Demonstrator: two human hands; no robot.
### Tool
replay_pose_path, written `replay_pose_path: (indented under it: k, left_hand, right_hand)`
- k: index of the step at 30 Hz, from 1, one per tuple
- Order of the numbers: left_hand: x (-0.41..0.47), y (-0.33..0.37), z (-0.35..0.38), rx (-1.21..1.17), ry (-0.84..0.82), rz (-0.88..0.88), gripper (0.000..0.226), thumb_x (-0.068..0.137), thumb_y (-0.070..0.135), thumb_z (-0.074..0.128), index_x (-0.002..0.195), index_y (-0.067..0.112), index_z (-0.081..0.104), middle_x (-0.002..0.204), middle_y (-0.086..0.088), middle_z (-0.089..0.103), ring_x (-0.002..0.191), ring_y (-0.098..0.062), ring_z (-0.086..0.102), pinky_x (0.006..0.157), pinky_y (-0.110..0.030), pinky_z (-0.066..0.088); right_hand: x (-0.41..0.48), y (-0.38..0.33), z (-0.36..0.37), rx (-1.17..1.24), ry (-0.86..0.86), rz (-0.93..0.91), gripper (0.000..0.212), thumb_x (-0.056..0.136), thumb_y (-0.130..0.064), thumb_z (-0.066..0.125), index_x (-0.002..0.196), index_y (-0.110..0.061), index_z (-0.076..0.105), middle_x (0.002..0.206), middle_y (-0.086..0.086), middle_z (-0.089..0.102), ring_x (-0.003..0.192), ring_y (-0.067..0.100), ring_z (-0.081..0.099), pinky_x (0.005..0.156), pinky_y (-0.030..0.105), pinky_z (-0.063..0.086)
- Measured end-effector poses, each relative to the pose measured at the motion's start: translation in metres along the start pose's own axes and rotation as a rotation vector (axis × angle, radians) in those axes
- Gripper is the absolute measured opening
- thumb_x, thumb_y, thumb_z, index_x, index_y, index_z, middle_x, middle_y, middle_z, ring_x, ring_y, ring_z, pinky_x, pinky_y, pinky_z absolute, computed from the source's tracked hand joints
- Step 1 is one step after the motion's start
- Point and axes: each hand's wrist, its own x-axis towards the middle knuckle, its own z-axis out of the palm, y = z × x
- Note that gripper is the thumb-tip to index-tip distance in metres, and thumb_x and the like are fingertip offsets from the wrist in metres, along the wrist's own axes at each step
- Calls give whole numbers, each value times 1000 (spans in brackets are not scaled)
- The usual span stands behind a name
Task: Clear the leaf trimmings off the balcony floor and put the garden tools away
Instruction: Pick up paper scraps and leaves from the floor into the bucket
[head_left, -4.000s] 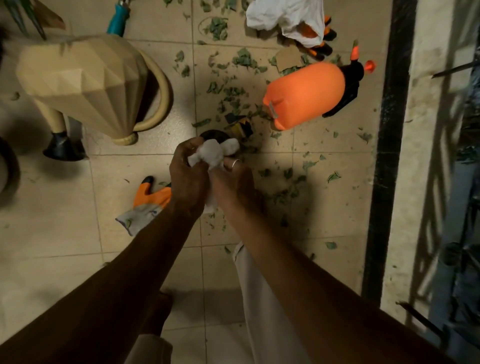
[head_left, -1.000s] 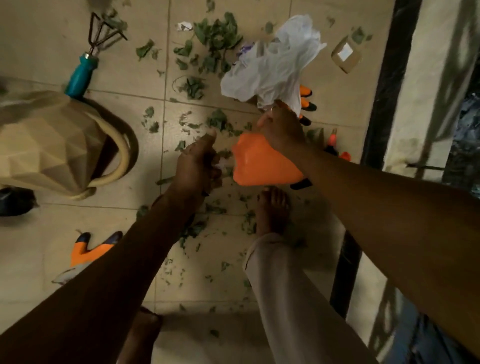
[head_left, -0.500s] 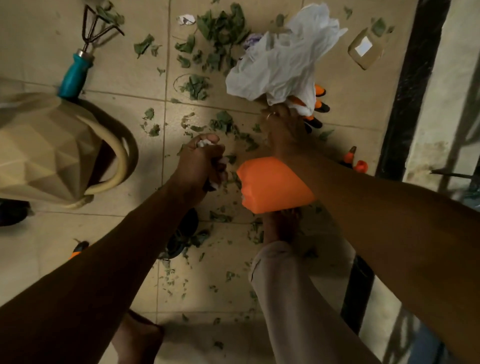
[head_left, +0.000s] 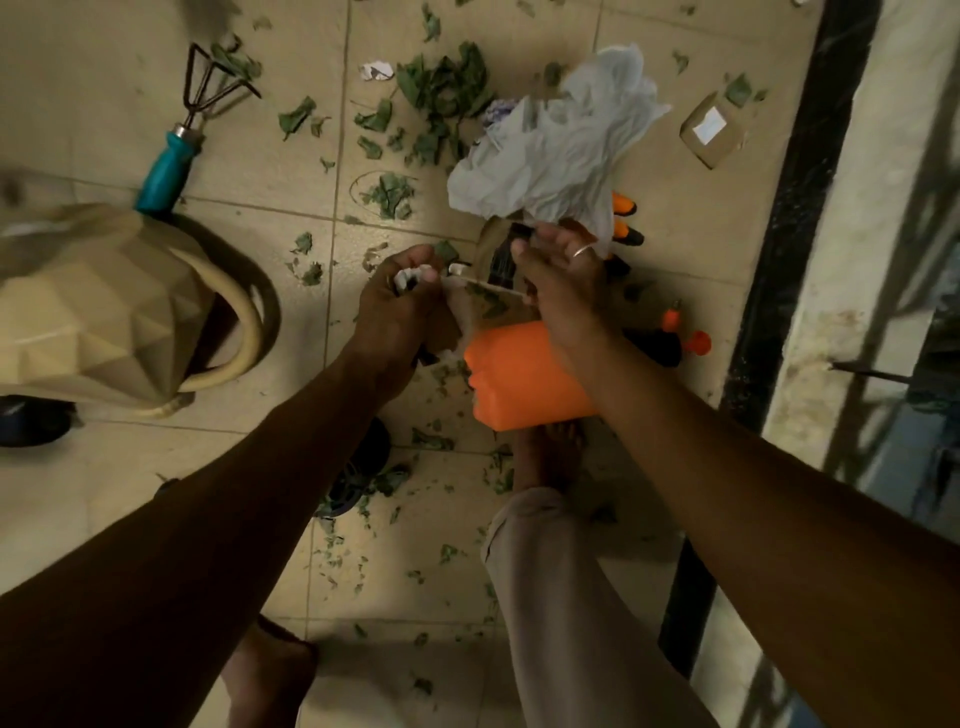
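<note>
Green leaf trimmings (head_left: 441, 93) litter the tiled floor, thickest at the top centre. My left hand (head_left: 400, 312) grips a small white crumpled wad with something dark in it. My right hand (head_left: 563, 275), with a ring on it, holds the edge of a brown cardboard piece (head_left: 491, 254) that carries a few leaf bits. A white plastic bag (head_left: 550, 150) lies just beyond my right hand. An orange sprayer bottle (head_left: 519, 379) lies under my right forearm. A hand rake with a teal handle (head_left: 171, 166) lies at upper left. Orange-tipped gloves (head_left: 623, 218) stick out from under the bag.
A beige faceted watering can (head_left: 104, 301) stands at the left. A small cardboard box (head_left: 711, 130) sits at upper right beside a black floor strip (head_left: 779, 260) and the balcony edge. A dark object (head_left: 363, 467) lies under my left forearm. My bare feet stand among the trimmings.
My right hand has left the lower edge of the white bag and now holds the brown cardboard piece close to my left hand. My left hand still grips the white wad.
</note>
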Motion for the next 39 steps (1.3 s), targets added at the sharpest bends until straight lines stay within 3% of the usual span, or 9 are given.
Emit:
replay_pose_path:
  k: [5,9,14,20,24,29,32,35,39]
  left_hand:
    - [-6,18,12,-60,-56,-45,20,109,35,47,123,28,59,102,0,75,67,-21,70,48,-29,50]
    - [-4,31,16,-217,-162,-155,50,105,60,34,136,23,50,137,-3,64,114,-22,70,78,-39,60]
    - [-3,20,6,-140,-204,-154,23,104,11,54,124,2,51,98,-6,73,84,-18,72,69,-33,59]
    - [-10,17,-11,-11,-60,-90,13,107,19,51,106,8,57,78,-12,61,60,-22,61,53,-29,49]
    - [-10,21,-17,-102,-94,-99,71,92,58,65,112,-10,58,107,-45,57,87,-51,58,75,-53,42]
    - [-15,35,-18,-102,-19,2,32,93,32,66,101,1,61,89,-27,56,82,-42,53,70,-50,43]
    - [-13,41,-17,-119,90,-32,51,93,56,63,100,5,60,91,-32,59,78,-52,60,70,-64,50]
    - [-12,51,-17,-302,212,-180,63,91,69,57,111,10,67,88,-28,68,88,-40,71,86,-54,59]
    - [-9,51,-19,-433,135,-313,49,104,62,38,110,22,64,65,-2,71,63,-22,71,62,-33,56]
  right_hand:
    - [-23,-14,9,8,-175,62,15,90,-9,74,93,-18,62,88,-1,69,77,7,66,60,21,51]
    - [-32,-16,26,-97,-200,-19,18,86,-3,76,86,-15,62,85,3,71,80,13,71,76,30,60]
    - [-36,-17,37,-388,-188,-135,20,85,-24,78,90,-12,63,74,-6,62,64,-1,61,58,23,53]
    - [-41,-13,48,-409,-358,-97,15,81,-28,71,75,-17,63,66,-3,61,62,6,57,59,30,46]
    - [-52,-18,62,-235,-435,-33,23,76,-26,58,86,-13,74,78,10,73,76,16,68,71,36,55]
    - [-51,-26,63,-284,-438,-78,29,78,-25,59,99,-13,75,81,0,75,79,13,70,71,38,57]
    - [-61,-28,63,-324,-526,-95,35,73,-25,66,107,-17,68,96,5,72,82,6,65,71,27,53]
    - [-71,-23,63,-451,-608,-267,56,72,-30,74,126,-20,62,127,4,58,111,2,60,95,21,51]
    - [-67,-16,63,-577,-498,-537,42,82,1,70,122,-7,71,123,10,60,110,9,57,95,8,43]
